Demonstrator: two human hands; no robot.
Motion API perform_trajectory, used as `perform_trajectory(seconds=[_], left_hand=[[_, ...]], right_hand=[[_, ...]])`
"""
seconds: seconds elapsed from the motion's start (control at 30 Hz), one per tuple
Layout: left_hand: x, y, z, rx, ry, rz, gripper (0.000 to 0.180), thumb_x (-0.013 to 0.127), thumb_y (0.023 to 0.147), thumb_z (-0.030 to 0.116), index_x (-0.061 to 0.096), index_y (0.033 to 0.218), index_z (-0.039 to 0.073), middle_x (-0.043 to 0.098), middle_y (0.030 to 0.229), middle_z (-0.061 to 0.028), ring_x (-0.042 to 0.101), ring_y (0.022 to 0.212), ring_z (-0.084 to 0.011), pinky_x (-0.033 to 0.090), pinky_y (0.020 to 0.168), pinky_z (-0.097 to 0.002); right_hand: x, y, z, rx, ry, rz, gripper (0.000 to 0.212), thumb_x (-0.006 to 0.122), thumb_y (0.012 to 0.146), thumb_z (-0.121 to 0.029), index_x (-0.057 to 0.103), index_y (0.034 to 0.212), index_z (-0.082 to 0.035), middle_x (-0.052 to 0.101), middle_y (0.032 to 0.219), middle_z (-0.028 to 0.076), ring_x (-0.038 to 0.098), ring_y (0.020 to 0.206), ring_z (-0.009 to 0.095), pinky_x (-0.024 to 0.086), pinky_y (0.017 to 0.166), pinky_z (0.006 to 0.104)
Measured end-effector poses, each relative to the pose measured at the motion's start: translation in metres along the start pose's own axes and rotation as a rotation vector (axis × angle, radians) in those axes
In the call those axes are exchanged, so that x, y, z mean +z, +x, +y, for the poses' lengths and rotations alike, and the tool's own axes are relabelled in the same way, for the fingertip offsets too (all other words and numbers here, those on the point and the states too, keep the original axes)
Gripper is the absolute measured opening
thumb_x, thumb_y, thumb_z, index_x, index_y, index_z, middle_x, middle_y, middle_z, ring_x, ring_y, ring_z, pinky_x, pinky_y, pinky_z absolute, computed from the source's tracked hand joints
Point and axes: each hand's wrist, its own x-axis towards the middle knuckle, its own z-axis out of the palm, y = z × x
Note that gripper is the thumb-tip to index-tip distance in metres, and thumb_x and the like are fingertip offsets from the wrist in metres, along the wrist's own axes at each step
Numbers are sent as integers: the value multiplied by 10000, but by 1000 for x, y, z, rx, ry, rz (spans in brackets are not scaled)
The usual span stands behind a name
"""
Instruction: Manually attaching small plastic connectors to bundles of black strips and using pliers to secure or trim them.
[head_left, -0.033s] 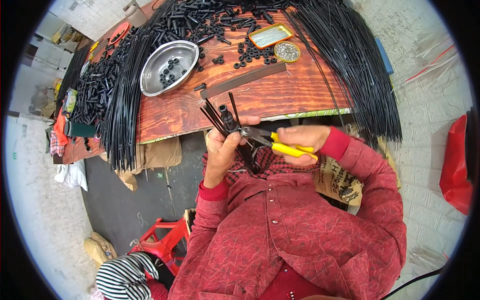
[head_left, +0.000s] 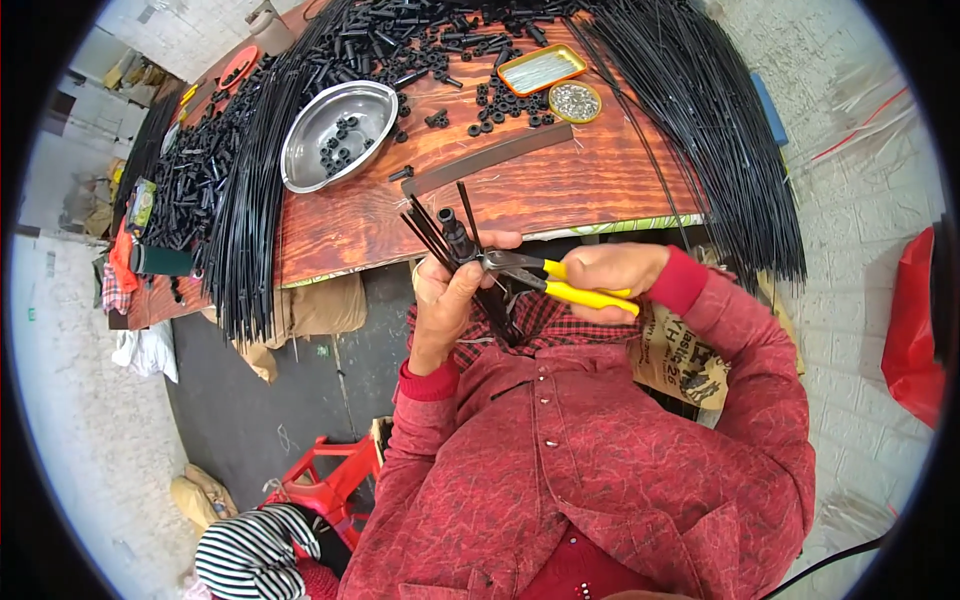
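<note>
My left hand [head_left: 445,305] is closed around a black ribbed tubular plastic fitting [head_left: 456,235] and several thin black rods, whose upper ends [head_left: 425,230] fan out above the fingers. The lower part of this bundle hangs in front of my jacket. My right hand [head_left: 610,272] grips yellow-handled pliers [head_left: 580,295]. Their metal jaws reach the lower part of the fitting, beside my left thumb. What the jaws bite on is too small to make out. Both hands are just off the near edge of the wooden table [head_left: 330,235].
An oval metal bowl [head_left: 300,165] with black rings, a tray of thin pale pins [head_left: 540,72] and a round dish of small metal parts [head_left: 575,102] stand on the table. Long black rods [head_left: 690,130] overhang its edge. A person in stripes [head_left: 250,555] sits lower left, by a red stool [head_left: 335,480].
My right hand and the pliers' handles have shifted very slightly right and up. My left hand and the fitting look the same.
</note>
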Motion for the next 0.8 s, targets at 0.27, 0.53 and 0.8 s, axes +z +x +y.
perform_trajectory(seconds=[0.27,0.53,0.8], left_hand=[[-9,7,-8,48,52,57,405,628,934,283,587,1178,-38,667,1138,-148,496,711,-65,432,662,-230],[-30,13,-6,61,-101,0,517,628,942,292,461,1309,-30,555,1290,-257,515,748,-118,444,690,-288],[-54,8,-1,40,-153,87,561,589,956,357,418,1350,-4,511,1349,-240,549,843,-169,460,764,-331]], right_hand=[[29,-15,-30,-350,-1164,678,380,689,840,-165,556,1167,-25,659,961,133,666,817,260,520,722,357],[11,-1,-33,-163,-675,383,238,484,975,-123,534,1149,31,648,969,93,616,780,145,529,719,299],[15,31,-16,-245,-464,467,217,517,952,-130,557,1113,11,644,877,68,603,708,114,507,658,272]])
